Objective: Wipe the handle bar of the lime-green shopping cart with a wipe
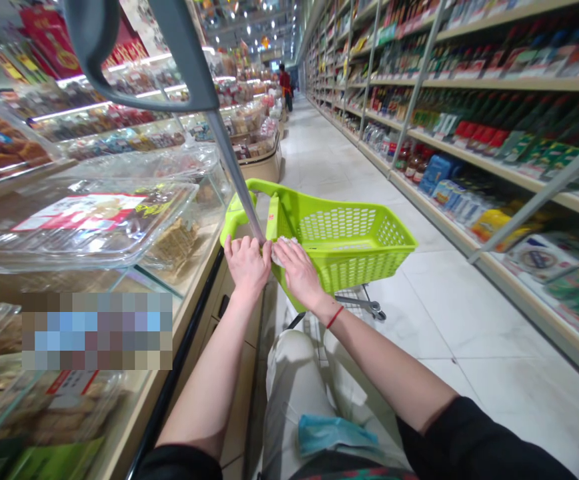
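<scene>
- A supermarket aisle [349,153] runs ahead, with a pale tile floor [419,327] and ceiling lights far off; the landmark here is a lime-green plastic basket [342,247] with perforated sides, mounted on a small wheeled cart.
- Left of the basket stands a glass-fronted display counter [189,320] with a beige edge, holding clear plastic-lidded trays of packaged baked snacks [77,223]; one lid carries a red-and-white label, and a patch further down is pixelated and unreadable.
- Right of the basket, well apart from it, long shelves [514,83] carry bottles and boxed groceries, with blue and yellow packs on the lower levels.
- Far beyond the basket, a person in a red top [284,83] stands in the aisle.
- A grey telescopic cart handle [234,177] rises from the basket's near corner and ends in a curved grip [134,53] above the counter side.
- The left hand [247,265] sits at the foot of that handle, fingers curled over the basket's near rim, gripping it.
- The right hand [294,270] lies just beside the left, fingers spread over a small whitish crumpled item [284,245] against the rim; whether it is clenched on the item I cannot tell.
- A red cord bracelet [335,317] circles the right wrist, and black sleeves [462,443] are pushed back on the forearms.
- Below the basket, a blue surgical mask [337,433] lies against light trousers [294,393].
</scene>
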Motion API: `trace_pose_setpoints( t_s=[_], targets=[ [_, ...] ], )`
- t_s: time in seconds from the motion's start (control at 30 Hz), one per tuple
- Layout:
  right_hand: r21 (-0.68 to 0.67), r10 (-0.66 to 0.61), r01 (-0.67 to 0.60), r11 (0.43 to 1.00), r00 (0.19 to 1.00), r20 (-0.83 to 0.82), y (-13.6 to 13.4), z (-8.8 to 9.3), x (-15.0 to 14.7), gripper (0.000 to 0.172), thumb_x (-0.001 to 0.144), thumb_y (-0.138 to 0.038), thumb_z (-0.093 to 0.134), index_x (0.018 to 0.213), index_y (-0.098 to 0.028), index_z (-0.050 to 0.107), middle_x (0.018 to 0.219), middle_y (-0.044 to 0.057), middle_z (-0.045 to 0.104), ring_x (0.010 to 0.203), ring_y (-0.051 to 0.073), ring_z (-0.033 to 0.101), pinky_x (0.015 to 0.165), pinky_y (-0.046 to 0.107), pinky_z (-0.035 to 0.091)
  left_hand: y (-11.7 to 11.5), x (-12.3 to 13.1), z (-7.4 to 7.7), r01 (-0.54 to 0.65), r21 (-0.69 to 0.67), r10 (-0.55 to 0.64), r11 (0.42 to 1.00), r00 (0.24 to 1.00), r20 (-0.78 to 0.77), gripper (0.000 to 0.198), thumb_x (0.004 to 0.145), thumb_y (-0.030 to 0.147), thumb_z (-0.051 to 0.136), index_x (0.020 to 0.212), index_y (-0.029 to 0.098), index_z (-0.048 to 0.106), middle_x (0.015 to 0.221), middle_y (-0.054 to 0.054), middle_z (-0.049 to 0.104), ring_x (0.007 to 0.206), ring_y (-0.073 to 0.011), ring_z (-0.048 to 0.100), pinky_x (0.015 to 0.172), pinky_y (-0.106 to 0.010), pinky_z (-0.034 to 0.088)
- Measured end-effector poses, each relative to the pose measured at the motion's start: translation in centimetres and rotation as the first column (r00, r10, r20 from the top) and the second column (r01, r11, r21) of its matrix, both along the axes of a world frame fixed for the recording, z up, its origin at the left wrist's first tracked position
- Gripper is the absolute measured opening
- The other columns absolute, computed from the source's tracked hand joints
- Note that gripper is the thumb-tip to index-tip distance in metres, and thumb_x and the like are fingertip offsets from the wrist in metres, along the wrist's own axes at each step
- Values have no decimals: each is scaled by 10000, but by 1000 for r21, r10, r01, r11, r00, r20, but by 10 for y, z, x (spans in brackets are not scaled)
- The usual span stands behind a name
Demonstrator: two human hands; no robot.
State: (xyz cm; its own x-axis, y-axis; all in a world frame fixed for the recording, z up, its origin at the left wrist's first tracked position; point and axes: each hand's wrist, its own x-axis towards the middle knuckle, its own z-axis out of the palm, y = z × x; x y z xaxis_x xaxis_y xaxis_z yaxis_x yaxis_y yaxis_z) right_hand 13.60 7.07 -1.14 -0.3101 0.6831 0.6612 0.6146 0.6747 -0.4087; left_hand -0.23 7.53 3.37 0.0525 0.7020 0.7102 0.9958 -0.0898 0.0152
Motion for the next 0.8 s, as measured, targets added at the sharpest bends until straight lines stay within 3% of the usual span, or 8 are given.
trace_pose_setpoints(
  t_s=[0.27,0.4,0.5,0.67,0.8],
  targets=[
    [20,-98,101,995,989,-112,15,-42,54,652,830,2,334,1449,-136,486,1482,124,515,1462,204,339,1222,511,313,0,2,2,2,3,-2,1000,1000,-2,394,955,517,420,832,222,650,867,-103,654,1005,-305,581,1146,-513,273],
    [-26,-176,174,984,968,-180,18,-50,64,663,800,9,349,1427,-137,509,1452,130,543,1445,206,368,1225,547,294,1,2,1,-9,38,10,999,1000,-23,395,960,512,421,820,227,654,846,-90,650,977,-297,587,1143,-505,280],
    [-80,-194,182,980,959,-204,17,-39,44,641,801,-1,354,1405,-119,535,1437,141,557,1426,206,397,1225,518,301,1,2,0,-1,46,1,999,1000,-10,384,960,503,424,817,231,654,846,-88,649,978,-297,587,1139,-508,283],
    [-72,-40,30,997,989,-141,10,-3,-5,635,815,-11,356,1418,-114,528,1470,127,529,1438,192,383,1232,437,297,0,1,0,3,37,-3,999,1000,-3,387,970,484,401,820,229,650,852,-93,651,992,-298,588,1138,-514,278],
    [-40,31,-35,999,995,-91,7,6,-11,632,834,-10,347,1438,-110,505,1490,132,506,1451,190,361,1240,443,279,0,1,1,9,15,-10,1000,1000,21,397,981,467,372,820,228,646,859,-98,650,1011,-295,587,1144,-513,267]
  ],
)
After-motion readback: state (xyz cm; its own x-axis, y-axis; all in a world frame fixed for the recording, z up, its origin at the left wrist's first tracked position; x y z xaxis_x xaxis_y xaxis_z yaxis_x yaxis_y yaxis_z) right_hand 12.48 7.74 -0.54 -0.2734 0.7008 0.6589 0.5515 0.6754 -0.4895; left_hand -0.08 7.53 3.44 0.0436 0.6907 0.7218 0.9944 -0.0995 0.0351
